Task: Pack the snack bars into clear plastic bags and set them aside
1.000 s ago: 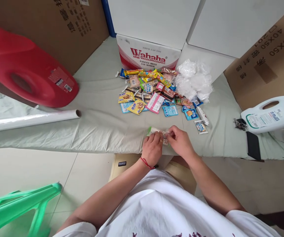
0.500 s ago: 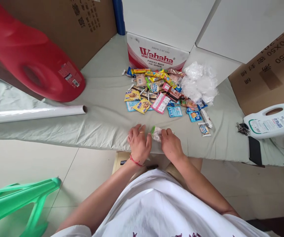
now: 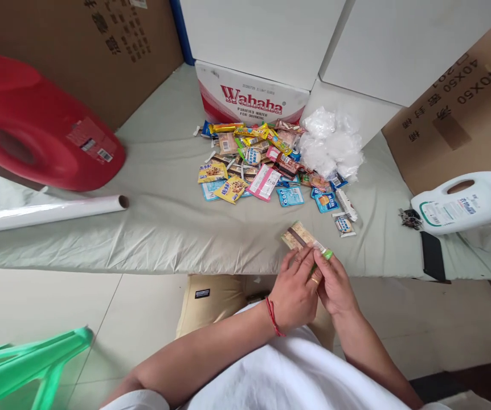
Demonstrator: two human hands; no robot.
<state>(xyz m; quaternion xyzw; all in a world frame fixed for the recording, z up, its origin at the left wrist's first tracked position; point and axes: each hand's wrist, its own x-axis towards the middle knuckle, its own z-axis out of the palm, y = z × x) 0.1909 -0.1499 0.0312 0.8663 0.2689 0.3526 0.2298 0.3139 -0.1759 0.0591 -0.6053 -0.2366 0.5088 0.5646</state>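
Both of my hands meet at the table's front edge on a flat snack packet (image 3: 300,234) with a clear middle, a brown stripe and green ends. My right hand (image 3: 337,282) pinches its near green end between thumb and fingers. My left hand (image 3: 299,290), with a ring and a red cord at the wrist, has its fingers closed against the same end. Part of the packet is hidden under the fingers. Beyond it lies a heap of wrapped snacks (image 3: 252,154), with a small white and blue packet (image 3: 343,224) at its right.
Crumpled clear plastic bags (image 3: 331,142) lie right of the heap, before a Wahaha carton (image 3: 252,94). A red jug (image 3: 49,131) and a film roll (image 3: 57,210) are left. A white detergent bottle (image 3: 467,202) and black phone (image 3: 432,255) lie right. A green stool (image 3: 36,359) stands below.
The packet was low on the cloth under my right hand and is now lifted and turned. My left hand came over from the left to join it. The camera view shifted too.
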